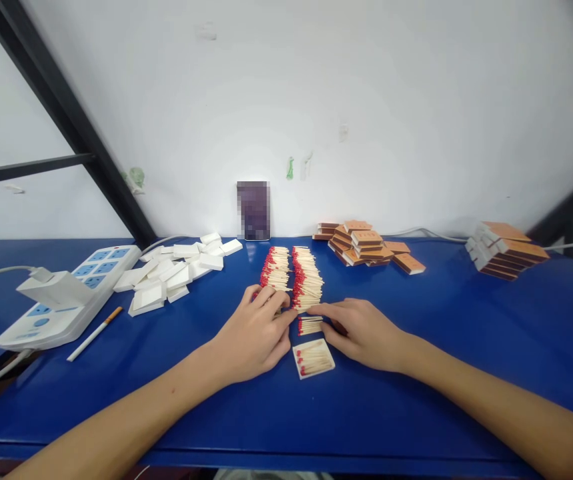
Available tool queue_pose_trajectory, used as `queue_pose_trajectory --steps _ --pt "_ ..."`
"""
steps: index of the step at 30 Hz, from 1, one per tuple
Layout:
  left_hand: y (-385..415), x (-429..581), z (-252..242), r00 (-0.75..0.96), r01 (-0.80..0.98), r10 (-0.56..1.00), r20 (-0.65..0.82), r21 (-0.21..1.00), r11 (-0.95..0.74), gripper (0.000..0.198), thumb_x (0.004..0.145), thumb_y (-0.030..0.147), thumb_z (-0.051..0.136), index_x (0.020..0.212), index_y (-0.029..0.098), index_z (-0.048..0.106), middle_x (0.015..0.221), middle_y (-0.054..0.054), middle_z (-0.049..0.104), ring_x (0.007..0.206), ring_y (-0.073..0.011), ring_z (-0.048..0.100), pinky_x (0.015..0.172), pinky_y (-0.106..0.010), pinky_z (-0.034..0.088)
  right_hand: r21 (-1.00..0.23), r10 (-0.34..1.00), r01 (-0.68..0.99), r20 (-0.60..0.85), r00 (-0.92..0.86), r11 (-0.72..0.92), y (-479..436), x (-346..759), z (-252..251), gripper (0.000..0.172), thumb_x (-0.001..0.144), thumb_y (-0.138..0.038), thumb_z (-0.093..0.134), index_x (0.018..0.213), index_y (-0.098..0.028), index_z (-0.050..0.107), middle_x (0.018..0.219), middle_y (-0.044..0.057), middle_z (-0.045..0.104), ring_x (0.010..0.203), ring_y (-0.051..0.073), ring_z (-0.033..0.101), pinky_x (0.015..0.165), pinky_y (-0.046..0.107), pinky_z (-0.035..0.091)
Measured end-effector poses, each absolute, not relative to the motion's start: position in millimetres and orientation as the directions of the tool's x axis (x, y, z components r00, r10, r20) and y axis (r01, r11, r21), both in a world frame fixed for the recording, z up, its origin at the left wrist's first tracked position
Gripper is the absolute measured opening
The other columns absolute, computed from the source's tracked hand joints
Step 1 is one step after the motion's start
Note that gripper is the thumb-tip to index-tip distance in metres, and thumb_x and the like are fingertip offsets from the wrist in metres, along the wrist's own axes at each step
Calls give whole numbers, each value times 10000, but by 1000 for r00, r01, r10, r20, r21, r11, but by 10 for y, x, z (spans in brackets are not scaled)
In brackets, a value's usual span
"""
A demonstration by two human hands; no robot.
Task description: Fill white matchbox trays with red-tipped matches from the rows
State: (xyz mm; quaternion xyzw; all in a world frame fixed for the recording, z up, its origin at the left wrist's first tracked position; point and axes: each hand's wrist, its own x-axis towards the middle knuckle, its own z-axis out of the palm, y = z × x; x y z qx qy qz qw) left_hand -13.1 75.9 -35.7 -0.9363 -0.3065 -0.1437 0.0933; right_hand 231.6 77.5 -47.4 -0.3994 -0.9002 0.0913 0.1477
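Many pale, red-tipped matches (309, 280) | right hand (361, 333): thumb, forefinger parted | left hand (261, 330): unclear

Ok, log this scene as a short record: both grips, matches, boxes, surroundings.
Left grip: at the near end of the left match row
Right grip: beside the small match group; firmness unclear
Right match row: heads facing left
Filled tray: nearest the person, matches inside
White trays: loose pile, left
Orange-brown boxes: heap behind right grip; stack further right
Far left: power strip, cigarette
Surface: blue table
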Motion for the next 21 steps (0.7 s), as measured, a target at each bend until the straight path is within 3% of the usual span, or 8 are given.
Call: queue_pose_trajectory --steps 11,21 --pt "741 -134 -358 778 594 545 314 -82 -800 322 966 228 466 1211 132 652 1211 -161 522 1110 -330 462 926 -499 404 -292 753 697 167 -637 655 783 2306 -461 378 974 -254 455 1315 -228 617 989 43 756 801 199 672 723 301 412" --pt "733 -137 -373 756 601 581 301 32 -799 346 963 227 472 1259 160 639 1332 -158 476 1229 -329 426 1010 -514 387 -287 758 705 168 -630 649 758 2293 -438 370 982 -255 435 1296 -220 629 936 44 751 768 200 655 707 300 403"
